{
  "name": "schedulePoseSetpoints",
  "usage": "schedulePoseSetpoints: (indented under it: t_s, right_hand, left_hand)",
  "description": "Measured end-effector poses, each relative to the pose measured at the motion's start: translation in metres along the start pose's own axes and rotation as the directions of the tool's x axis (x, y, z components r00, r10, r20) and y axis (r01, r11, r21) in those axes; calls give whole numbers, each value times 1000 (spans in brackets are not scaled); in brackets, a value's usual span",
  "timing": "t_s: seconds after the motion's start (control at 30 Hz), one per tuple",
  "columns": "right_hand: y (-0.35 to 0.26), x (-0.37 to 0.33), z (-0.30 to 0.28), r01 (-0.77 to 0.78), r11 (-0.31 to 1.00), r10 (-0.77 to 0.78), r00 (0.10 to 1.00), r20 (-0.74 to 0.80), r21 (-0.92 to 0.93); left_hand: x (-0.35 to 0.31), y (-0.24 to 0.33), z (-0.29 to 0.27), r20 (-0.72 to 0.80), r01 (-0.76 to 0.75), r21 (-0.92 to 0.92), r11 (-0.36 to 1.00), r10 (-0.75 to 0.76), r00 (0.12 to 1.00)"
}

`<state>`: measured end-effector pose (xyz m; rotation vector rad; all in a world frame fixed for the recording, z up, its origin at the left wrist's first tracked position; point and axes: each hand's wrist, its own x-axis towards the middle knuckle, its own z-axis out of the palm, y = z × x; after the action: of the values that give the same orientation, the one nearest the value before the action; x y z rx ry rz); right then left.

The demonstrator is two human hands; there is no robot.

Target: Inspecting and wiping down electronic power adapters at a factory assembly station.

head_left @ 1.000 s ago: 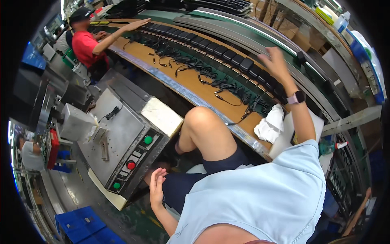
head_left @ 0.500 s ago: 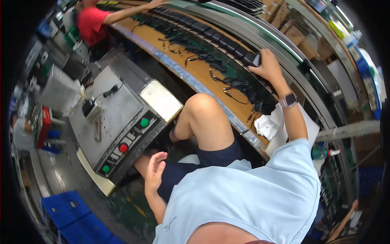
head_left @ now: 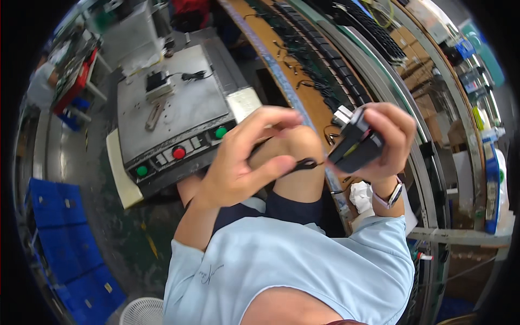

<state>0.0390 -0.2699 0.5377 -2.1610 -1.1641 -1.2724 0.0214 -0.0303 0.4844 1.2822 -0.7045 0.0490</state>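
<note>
In front of my body, my right hand (head_left: 392,141) is closed around a black power adapter (head_left: 357,149), lifted above the bench edge. Pale plug parts (head_left: 342,115) show at the adapter's upper end. From its lower side a short black cable (head_left: 306,163) runs toward my left hand (head_left: 244,157). That hand is raised with thumb and fingers apart, the thumb tip close to the cable's loop; whether they touch is hard to make out. Beyond my hands, a row of black adapters (head_left: 338,62) lies along the bench, their cables (head_left: 309,67) bundled beside them.
To the left stands a grey machine table (head_left: 184,111) with green and red buttons, carrying another black adapter (head_left: 157,82) and a metal piece (head_left: 155,115). Crumpled white paper (head_left: 361,196) lies near my right wrist. Blue crates (head_left: 59,206) and a white basket (head_left: 142,312) are lower left.
My right hand has come back from the adapter row with an adapter. My left hand has risen toward it. The view has turned, and the co-worker in red is mostly out of the picture.
</note>
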Motion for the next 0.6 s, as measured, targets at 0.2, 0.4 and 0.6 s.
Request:
schedulePoseSetpoints:
  t_s: [0.2,0.4,0.6]
  right_hand:
    - [-31,-2,46,-87,929,-6,968,251,359]
    - [-50,-30,73,-582,466,305,813,496,667]
    - [-54,-48,86,-517,497,248,854,456,697]
  left_hand:
    - [-16,-4,-1,-24,147,-357,923,-167,986]
    - [-44,-24,-12,-295,-6,-167,986,-44,954]
    - [-57,-25,-20,-306,40,-10,999,-41,951]
